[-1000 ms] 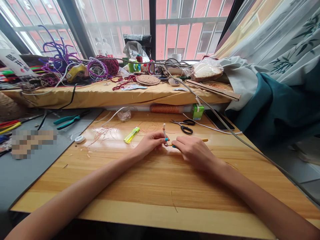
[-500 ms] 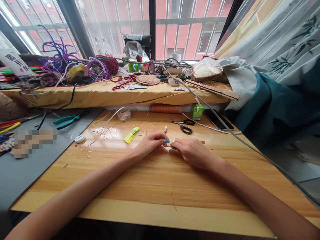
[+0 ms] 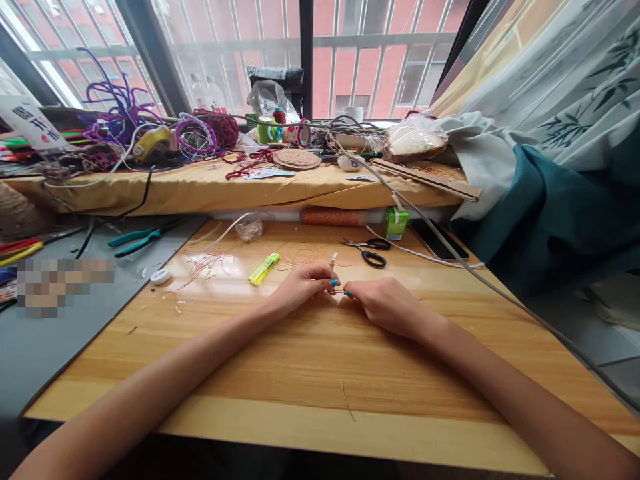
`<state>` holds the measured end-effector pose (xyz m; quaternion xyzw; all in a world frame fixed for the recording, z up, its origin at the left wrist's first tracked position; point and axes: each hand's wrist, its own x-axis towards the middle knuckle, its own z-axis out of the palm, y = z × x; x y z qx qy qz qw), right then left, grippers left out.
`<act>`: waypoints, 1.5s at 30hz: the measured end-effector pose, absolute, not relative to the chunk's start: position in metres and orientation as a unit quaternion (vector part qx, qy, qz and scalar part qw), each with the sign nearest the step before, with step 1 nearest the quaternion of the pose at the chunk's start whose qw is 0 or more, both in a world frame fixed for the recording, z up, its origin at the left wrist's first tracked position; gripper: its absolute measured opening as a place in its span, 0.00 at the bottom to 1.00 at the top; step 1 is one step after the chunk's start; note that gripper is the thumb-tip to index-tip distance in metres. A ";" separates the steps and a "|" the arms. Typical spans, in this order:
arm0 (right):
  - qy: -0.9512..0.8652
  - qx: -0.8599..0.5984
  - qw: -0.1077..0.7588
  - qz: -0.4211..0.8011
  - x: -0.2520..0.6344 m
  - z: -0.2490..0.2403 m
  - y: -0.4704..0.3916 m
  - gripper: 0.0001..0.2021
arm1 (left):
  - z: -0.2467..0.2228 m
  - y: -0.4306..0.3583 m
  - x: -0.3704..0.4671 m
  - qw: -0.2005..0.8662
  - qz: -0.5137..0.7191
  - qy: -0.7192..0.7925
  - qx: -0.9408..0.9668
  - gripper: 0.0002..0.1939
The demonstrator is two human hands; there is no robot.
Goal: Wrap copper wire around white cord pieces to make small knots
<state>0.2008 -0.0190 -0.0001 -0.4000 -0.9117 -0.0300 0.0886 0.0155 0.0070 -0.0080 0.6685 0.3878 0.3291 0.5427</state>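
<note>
The desk [image 3: 280,380] forms the work surface. Over it, 2 hands are positioned close together, the right hand [image 3: 385,301] just beside the left hand [image 3: 307,281]. The scissors [image 3: 364,248] lie unheld beyond them. The left fingers clamp 1 white piece [image 3: 333,259], its upper end protruding; the right fingers clamp 1 thin shaft [image 3: 341,291], directed toward it. Status, by judgement: work on the piece is partway; completed and remaining steps cannot be determined.
</note>
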 end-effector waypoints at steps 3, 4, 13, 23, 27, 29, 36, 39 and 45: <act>-0.904 -0.417 0.088 -0.032 0.200 -0.001 -0.020 0.08 | -0.007 0.006 0.016 0.544 0.330 0.391 0.665 0.10; -0.902 -0.420 0.090 -0.037 0.199 0.000 -0.021 0.08 | -0.007 0.006 0.016 0.546 0.331 0.390 0.663 0.10; -0.881 -0.453 0.114 -0.075 0.195 0.006 -0.024 0.10 | -0.007 0.006 0.016 0.558 0.336 0.395 0.648 0.09; -0.887 -0.421 0.173 -0.069 0.196 0.001 -0.024 0.10 | -0.004 0.005 0.017 0.556 0.334 0.404 0.646 0.08; -0.903 -0.387 0.163 -0.085 0.198 0.003 -0.021 0.08 | -0.002 0.003 0.018 0.557 0.328 0.411 0.643 0.08; -0.905 -0.384 0.151 -0.103 0.199 0.004 -0.020 0.08 | -0.002 0.003 0.018 0.554 0.331 0.415 0.642 0.08; -0.917 -0.351 0.134 -0.130 0.201 0.003 -0.018 0.09 | -0.007 0.006 0.017 0.566 0.342 0.400 0.635 0.08; -0.921 -0.331 0.128 -0.159 0.202 0.002 -0.018 0.09 | -0.007 0.006 0.017 0.571 0.337 0.399 0.634 0.09; -0.915 -0.310 0.128 -0.223 0.201 0.002 -0.017 0.10 | -0.004 0.005 0.017 0.574 0.335 0.399 0.632 0.09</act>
